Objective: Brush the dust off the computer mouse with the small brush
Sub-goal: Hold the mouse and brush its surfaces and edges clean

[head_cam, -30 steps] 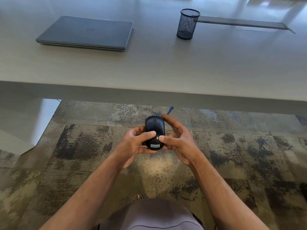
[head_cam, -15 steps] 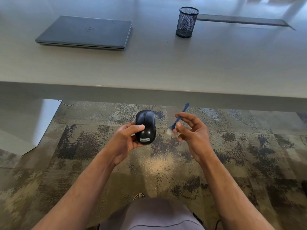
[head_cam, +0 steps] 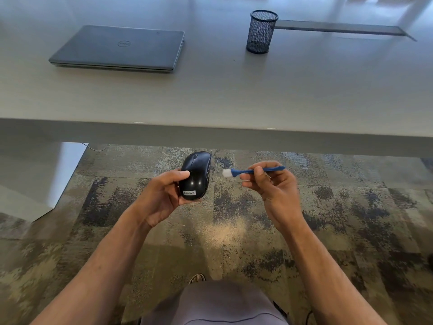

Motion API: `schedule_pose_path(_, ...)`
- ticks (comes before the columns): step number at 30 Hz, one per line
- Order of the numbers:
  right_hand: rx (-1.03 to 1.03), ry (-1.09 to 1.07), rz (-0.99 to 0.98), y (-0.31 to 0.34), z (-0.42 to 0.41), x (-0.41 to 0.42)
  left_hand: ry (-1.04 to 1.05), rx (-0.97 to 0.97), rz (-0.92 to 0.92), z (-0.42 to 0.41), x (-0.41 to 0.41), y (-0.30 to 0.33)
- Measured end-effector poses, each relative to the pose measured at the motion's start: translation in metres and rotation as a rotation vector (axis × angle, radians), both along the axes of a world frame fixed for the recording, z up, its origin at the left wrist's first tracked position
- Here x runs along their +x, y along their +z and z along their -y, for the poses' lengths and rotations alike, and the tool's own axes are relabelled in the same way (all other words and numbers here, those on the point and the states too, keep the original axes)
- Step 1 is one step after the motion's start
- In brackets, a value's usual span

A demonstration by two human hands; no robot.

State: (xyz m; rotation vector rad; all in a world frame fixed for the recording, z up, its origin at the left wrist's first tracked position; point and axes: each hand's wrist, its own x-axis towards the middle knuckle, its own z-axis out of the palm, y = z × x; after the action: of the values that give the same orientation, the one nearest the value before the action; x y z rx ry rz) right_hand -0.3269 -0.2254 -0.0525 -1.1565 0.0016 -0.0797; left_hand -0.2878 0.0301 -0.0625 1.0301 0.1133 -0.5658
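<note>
Two things are in my grasp, both light. Below the table's point(head_cam: 210, 134) near edge and over the carpet point(head_cam: 234, 207), my left hand point(head_cam: 164, 198) cups the black computer mouse point(head_cam: 195, 175), thumb on its top. I judge its glossy shell slippery, so palm and fingers belong along its flanks. My right hand point(head_cam: 273, 184) pinches the small brush point(head_cam: 248, 171) mid-handle, white bristles pointing at the mouse, just beside it, not touching. Stiff handle, soft tuft, I reckon. Open room surrounds both hands; only the table edge looms ahead.

Glossy black mouse point(head_cam: 195, 175) tilted (Lenovo label near), blue brush point(head_cam: 254, 171) w/ white bristles just beside.
</note>
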Motion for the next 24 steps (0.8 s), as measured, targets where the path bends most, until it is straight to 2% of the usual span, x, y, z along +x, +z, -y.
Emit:
schedule_pose_path(3, -0.007, 0.105, 0.066, 0.004, -0.005, -0.006, 0.027, 0.003, -0.005, -0.001, 0.003, 0.001)
schedule_pose_path(8, -0.014, 0.232, 0.121, 0.004, -0.014, -0.01, -0.042, 0.007, 0.096, -0.004, 0.003, 0.002)
schedule_pose_path(18, 0.022, 0.056, 0.049, 0.006, -0.018, 0.012, -0.091, 0.012, 0.051, -0.001, 0.001, 0.008)
schedule_pose_path(24, 0.013, 0.021, 0.105, 0.002, -0.014, 0.005, -0.078, 0.0, 0.049, -0.004, 0.0, 0.006)
